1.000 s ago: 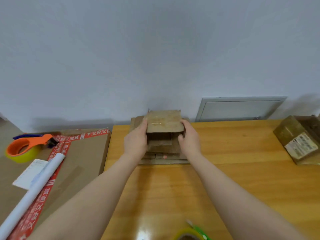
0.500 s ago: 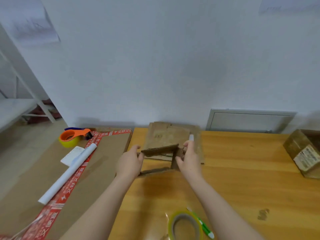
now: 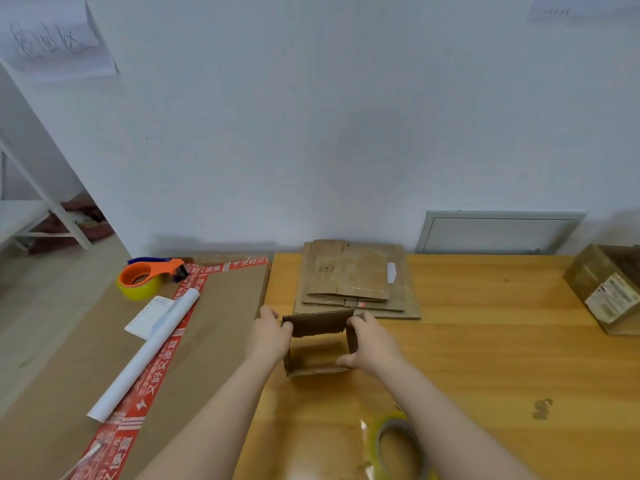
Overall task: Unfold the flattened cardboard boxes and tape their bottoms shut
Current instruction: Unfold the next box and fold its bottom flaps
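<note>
A small brown cardboard box (image 3: 317,325) is opened into a square tube above the wooden table (image 3: 485,358), its open end toward me. My left hand (image 3: 268,336) grips its left wall. My right hand (image 3: 372,342) grips its right wall, thumb at the near corner. Behind it a stack of flattened cardboard boxes (image 3: 355,280) lies against the wall. A roll of clear tape with a yellow core (image 3: 398,448) lies on the table near me, partly behind my right forearm.
A large flat carton with red printed tape (image 3: 221,323) lies left of the table, bearing an orange tape dispenser (image 3: 149,277), a white paper roll (image 3: 145,355) and a slip. An assembled labelled box (image 3: 606,289) sits at the table's right edge. A grey wall panel (image 3: 498,232) is behind.
Both hands lifted the top flattened box off the stack, drew it toward me and spread it open into a square tube. The view has tilted and pulled back, showing more of the table.
</note>
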